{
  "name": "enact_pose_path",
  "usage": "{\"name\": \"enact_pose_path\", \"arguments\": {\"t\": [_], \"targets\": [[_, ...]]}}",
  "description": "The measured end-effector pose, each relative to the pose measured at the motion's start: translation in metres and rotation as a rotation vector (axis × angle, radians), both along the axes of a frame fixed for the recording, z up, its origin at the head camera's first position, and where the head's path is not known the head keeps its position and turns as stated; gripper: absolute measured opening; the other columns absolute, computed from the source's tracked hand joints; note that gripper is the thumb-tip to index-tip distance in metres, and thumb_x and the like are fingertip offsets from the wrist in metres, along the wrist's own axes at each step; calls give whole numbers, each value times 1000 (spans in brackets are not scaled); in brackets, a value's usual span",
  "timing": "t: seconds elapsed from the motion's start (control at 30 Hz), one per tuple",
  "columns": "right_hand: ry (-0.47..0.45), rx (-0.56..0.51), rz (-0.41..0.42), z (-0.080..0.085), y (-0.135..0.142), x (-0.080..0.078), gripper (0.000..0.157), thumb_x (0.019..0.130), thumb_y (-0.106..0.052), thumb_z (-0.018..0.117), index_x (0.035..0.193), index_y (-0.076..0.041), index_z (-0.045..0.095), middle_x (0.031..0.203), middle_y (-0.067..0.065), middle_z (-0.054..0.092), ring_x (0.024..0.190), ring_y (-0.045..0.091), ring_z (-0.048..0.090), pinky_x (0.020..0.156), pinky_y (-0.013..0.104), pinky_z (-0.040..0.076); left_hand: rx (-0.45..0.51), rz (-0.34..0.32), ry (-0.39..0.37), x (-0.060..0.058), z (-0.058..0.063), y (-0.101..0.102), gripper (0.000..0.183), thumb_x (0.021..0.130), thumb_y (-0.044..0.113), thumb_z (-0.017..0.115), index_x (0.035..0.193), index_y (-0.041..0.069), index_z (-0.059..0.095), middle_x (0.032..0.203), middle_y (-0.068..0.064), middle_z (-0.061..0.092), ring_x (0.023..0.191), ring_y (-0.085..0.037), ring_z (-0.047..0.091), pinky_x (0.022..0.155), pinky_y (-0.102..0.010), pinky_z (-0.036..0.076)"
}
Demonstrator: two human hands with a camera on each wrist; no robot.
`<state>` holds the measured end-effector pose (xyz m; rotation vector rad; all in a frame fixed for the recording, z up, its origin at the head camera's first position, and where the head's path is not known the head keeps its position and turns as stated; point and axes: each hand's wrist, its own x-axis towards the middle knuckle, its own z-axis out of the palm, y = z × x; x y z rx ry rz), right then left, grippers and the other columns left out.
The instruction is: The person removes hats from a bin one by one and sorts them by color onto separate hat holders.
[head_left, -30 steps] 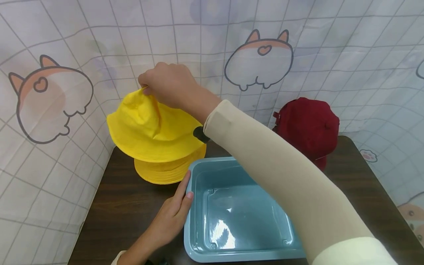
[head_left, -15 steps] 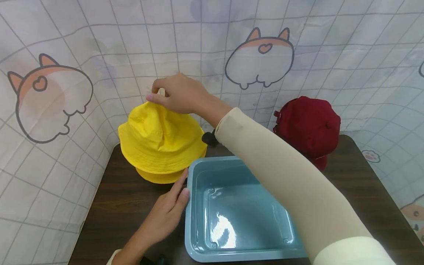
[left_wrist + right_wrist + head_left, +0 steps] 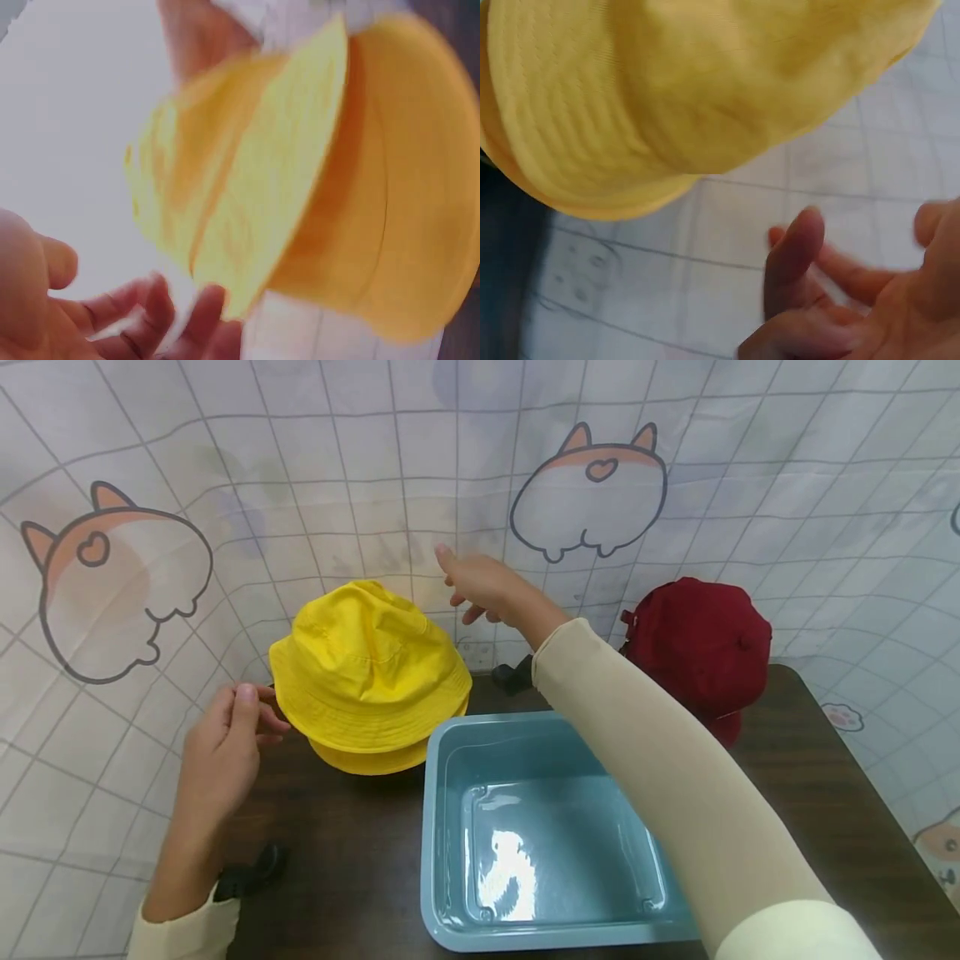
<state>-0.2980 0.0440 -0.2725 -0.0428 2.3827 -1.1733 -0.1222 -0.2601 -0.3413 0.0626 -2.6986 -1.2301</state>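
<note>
Two yellow bucket hats are stacked on the dark table; the upper hat [image 3: 367, 660] covers most of the lower hat [image 3: 375, 762], whose brim shows beneath. My left hand [image 3: 225, 752] is at the left side of the upper brim with fingers loosely bent. In the left wrist view its fingertips [image 3: 214, 300] overlap the brim edge; contact is unclear, and the thumb stands apart. To the right of the hats and above table height, my right hand [image 3: 495, 592] has loosely spread fingers and holds nothing. The right wrist view shows a gap between it and the hat.
A light blue plastic basin [image 3: 562, 827] stands right of the hats, close to their brims, with the right forearm crossing over it. A dark red cap [image 3: 697, 652] sits at the back right. A patterned white curtain [image 3: 480, 452] hangs around the table [image 3: 330, 860].
The upper hat has been lowered onto the lower one and let go. My right hand has moved away to the right. My left hand has left the basin's rim for the hats' left side.
</note>
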Motion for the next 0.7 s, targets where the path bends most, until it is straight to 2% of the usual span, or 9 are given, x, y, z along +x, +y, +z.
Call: {"name": "enact_pose_path", "arguments": {"t": [0.07,0.17,0.23,0.3,0.4,0.5,0.6,0.7], "targets": [[-140,-38,-66,-9,3,0,78,101,-72,27,149,-15,49,133,5,60,85,18,64,58,24,36,32,21,-75,-13,-2,-11,58,110,52,25,134,5,48,112,-12,61,88,-6,63,72,-11,53],[-296,-88,-155,-25,7,1,72,102,-68,37,140,-9,55,123,10,63,73,14,58,51,19,34,119,9,-183,-30,-8,-22,64,108,56,24,143,4,38,122,-15,55,91,-11,64,72,-18,57],[-360,-99,-170,-37,10,1,67,104,-63,40,136,-6,57,120,12,66,67,13,56,49,17,35,190,-13,-234,-39,-15,-27,65,107,58,25,143,5,38,123,-10,55,91,-10,65,73,-21,59],[-401,-112,-152,-49,12,4,62,106,-56,42,136,-4,57,114,13,67,61,11,54,47,15,35,314,-41,-267,-45,-23,-31,60,106,58,31,139,11,46,118,-2,59,89,-9,66,74,-23,60],[-420,-110,-106,-61,12,10,56,109,-48,42,138,-3,57,111,13,68,55,9,54,46,14,36,529,-84,-288,-51,-31,-35,45,105,54,42,128,18,56,105,9,65,85,-5,67,73,-22,58],[-405,-104,-71,-67,9,15,45,110,-40,44,135,-7,60,106,9,67,51,8,52,45,14,37,726,-104,-274,-52,-34,-35,31,104,46,53,115,18,61,96,10,68,80,-7,66,70,-22,56],[-369,-106,-50,-75,10,19,36,109,-33,47,123,-5,64,94,6,65,49,8,48,44,15,36,827,-106,-251,-53,-37,-32,23,103,38,59,105,15,66,90,8,69,75,-9,64,67,-23,55],[-311,-96,-34,-84,11,25,31,109,-29,48,102,-4,66,73,2,56,47,8,42,45,17,35,871,-112,-253,-55,-41,-30,20,103,33,60,98,16,69,87,7,70,72,-9,63,65,-24,53]]}}
